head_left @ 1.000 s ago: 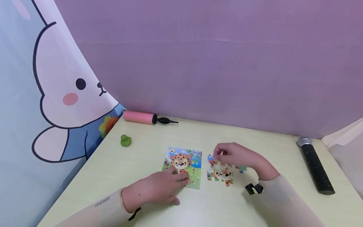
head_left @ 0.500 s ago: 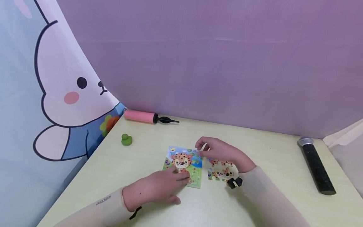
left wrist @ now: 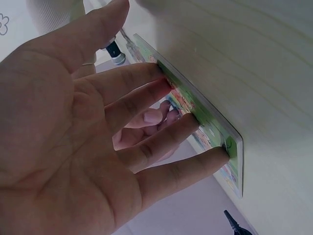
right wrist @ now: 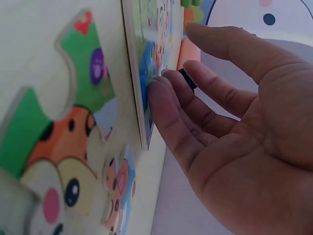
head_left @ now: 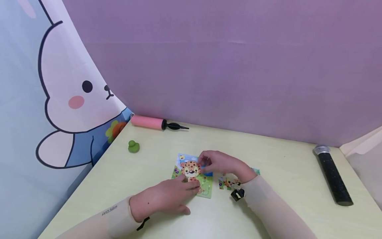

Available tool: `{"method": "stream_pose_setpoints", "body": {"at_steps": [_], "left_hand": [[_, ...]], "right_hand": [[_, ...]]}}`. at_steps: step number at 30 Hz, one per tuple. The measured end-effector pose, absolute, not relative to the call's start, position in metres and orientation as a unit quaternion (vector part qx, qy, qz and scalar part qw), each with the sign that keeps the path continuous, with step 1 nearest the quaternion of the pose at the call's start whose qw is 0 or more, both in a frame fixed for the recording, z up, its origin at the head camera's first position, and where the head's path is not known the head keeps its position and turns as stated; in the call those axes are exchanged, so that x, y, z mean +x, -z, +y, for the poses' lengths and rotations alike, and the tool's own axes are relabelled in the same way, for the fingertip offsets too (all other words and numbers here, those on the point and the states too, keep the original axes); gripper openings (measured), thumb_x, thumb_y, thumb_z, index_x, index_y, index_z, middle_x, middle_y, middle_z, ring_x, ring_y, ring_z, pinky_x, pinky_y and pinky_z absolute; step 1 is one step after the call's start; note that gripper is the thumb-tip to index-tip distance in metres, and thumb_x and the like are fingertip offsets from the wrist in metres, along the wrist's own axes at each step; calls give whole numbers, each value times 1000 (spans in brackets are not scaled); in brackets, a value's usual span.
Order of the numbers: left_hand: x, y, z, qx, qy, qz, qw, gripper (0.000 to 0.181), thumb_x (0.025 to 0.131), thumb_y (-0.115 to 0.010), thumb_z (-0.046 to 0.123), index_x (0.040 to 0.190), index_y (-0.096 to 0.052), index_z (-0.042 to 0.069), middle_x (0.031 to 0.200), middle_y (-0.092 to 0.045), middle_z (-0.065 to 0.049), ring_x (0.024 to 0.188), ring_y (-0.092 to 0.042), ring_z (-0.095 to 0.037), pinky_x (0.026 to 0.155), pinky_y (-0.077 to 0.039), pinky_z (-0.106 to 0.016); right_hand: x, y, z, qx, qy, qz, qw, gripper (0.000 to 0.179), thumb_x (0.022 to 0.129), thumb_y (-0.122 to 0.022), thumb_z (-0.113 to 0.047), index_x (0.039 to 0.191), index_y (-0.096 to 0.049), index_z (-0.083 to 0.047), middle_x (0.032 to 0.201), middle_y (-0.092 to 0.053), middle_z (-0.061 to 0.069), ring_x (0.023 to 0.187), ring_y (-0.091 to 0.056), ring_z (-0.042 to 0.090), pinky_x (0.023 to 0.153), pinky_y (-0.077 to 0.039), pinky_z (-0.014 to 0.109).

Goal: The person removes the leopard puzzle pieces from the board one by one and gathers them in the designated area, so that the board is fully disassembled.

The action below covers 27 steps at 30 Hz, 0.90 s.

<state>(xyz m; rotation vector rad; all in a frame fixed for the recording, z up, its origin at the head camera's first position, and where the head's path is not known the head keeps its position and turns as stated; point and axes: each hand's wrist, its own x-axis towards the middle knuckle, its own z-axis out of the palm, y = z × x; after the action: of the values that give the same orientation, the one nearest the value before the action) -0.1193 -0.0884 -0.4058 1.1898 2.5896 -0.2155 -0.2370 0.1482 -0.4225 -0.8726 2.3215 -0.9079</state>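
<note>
A puzzle board with a spotted leopard cub picture lies flat on the table. My left hand rests on its lower part, the fingers spread and nearly straight; in the left wrist view the fingertips touch the picture, thumb held apart. My right hand is over the board's upper right. In the right wrist view its lower fingers touch the board near its edge, while thumb and index finger stand apart with nothing visible between them. Loose jigsaw pieces lie right of the board, partly covered by my right wrist.
A green rubber duck sits at the left. Along the back edge lies a pink hand pump with a black nozzle. A black microphone with a silver head lies at the right. A purple cloth hangs behind the table.
My right hand has moved left from above the loose pieces to the board's top right corner, then down onto its upper right. My left hand has stayed on the board.
</note>
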Motion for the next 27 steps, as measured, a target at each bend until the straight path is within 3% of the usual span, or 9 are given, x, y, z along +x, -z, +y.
{"method": "stream_pose_setpoints", "body": {"at_steps": [11, 27], "left_hand": [[-118, 405, -87, 414, 87, 896, 136, 79, 97, -66, 66, 163, -46, 28, 174, -38, 11, 141, -52, -24, 109, -57, -31], [-117, 405, -85, 418, 100, 895, 122, 81, 95, -66, 68, 162, -47, 26, 172, -41, 9, 141, -53, -24, 112, -56, -31]], "right_hand": [[-231, 426, 141, -326, 288, 868, 238, 37, 90, -85, -15, 122, -70, -7, 111, -70, 5, 101, -63, 17, 90, -56, 28], [-230, 427, 136, -320, 277, 873, 241, 28, 89, -86, -14, 112, -72, -8, 106, -68, 4, 91, -59, 15, 84, -54, 30]]}}
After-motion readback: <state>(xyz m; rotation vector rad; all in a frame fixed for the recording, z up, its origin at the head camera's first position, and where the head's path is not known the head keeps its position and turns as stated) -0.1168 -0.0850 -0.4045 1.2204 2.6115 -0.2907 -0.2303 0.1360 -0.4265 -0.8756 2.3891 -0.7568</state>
